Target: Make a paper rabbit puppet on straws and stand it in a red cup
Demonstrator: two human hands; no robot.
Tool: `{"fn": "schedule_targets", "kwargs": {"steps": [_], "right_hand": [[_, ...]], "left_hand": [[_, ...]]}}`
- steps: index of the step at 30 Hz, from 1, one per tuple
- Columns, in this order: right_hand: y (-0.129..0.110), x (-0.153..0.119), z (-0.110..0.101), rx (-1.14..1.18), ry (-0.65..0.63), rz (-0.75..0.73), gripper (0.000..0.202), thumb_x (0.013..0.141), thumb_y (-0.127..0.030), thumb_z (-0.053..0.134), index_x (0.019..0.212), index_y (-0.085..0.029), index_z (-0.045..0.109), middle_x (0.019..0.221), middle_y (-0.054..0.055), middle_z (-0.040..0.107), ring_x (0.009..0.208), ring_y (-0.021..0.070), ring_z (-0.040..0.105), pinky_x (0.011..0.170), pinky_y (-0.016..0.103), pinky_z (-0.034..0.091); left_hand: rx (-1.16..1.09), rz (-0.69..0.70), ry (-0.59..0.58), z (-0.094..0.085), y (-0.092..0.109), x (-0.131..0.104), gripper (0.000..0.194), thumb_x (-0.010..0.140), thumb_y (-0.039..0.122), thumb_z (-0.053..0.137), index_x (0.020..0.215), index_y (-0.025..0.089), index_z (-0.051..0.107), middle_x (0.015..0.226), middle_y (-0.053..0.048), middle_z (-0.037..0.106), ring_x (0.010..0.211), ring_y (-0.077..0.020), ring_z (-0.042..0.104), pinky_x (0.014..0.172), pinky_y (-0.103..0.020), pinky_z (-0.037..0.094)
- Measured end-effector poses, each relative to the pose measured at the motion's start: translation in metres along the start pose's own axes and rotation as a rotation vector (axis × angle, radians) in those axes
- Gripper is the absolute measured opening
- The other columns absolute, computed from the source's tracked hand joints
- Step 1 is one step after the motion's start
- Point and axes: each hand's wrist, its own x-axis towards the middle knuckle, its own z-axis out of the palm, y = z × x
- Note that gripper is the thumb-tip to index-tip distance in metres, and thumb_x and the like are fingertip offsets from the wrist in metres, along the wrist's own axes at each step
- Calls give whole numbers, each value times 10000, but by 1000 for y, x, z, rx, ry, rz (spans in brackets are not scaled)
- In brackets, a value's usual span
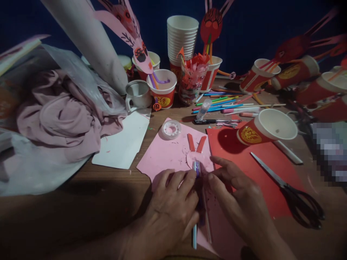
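Left hand [170, 206]: fingers bunched over the straws [194, 236]; whether they pinched, I couldn't tell.
Straws: ran near to far, closer to the left hand.
Pink cut-out [194, 156]: lay beyond, at the straws' far end.
Right hand [240, 196]: thumb and forefinger stood apart, forefinger at the cut-out's right edge.

we see pink paper disc [191, 158] flat near frame centre | two red strips [201, 144] fan above it | straws [195, 237] extend toward bottom edge

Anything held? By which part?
The left hand apparently holds a thin bluish straw mid-length; whether the right hand grips the pink paper disc is unclear.
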Motion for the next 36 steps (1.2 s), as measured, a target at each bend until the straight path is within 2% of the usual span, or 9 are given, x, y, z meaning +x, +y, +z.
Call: {"fn": "schedule_targets", "kwargs": {"steps": [7, 13, 22, 27, 30, 33, 36], "right_hand": [[1, -8, -6, 17, -35, -1, 326, 788, -266, 476, 1080, -135, 534, 621, -3, 668, 529, 133, 618, 467, 210, 478], [1, -7, -6, 38, -62, 36, 327, 785, -258, 472, 1077, -130, 541, 636, 3, 673, 533, 133, 611, 507, 224, 491], [4, -8, -3, 18, -116, 43, 336, 796, -252, 458, 1102, -134, 528, 634, 1, 662, 523, 133, 593, 497, 233, 466], [6, -9, -3, 20, -103, 14, 344, 799, -282, 462, 1101, -131, 532, 672, 17, 678, 552, 136, 610, 516, 232, 487], [9, -9, -4, 6, -120, -13, 358, 805, -301, 457, 1103, -119, 535, 651, 19, 675, 554, 138, 617, 528, 230, 500], [9, -10, -4, 21, -123, 11, 366, 816, -335, 445, 1097, -123, 545, 644, 16, 666, 564, 140, 619, 515, 222, 497], [8, -9, -4, 30, -94, 46, 366, 817, -363, 440, 1079, -134, 555, 622, 12, 659, 519, 143, 604, 462, 228, 480]], "left_hand": [[11, 3, 10, 0, 1, -1, 300, 773, 352, 516, 1008, 172, 568, 1185, -85, 506, 995, -241, 433, 854, -405, 309], [45, 11, 4, 1, 1, 0, 325, 787, 364, 499, 1036, 163, 558, 1219, -90, 484, 1011, -243, 425, 854, -412, 309], [78, 48, 20, 5, 1, -1, 335, 785, 390, 507, 1007, 153, 593, 1367, -107, 351, 1053, -250, 417, 855, -424, 311], [106, 58, -24, 1, 2, -1, 367, 797, 369, 495, 1085, 152, 560, 1394, -107, 321, 1075, -248, 405, 864, -424, 306], [86, 51, -10, 3, 2, 0, 338, 790, 392, 499, 1039, 179, 580, 1385, -79, 344, 1040, -232, 429, 857, -416, 305], [74, 11, -1, 5, 2, 0, 327, 787, 399, 499, 1034, 200, 579, 1384, -55, 351, 1023, -222, 439, 860, -410, 305], [83, 25, -16, 4, 1, 0, 366, 826, 393, 440, 1105, 176, 533, 1385, -79, 347, 1044, -219, 431, 872, -406, 302]]}}
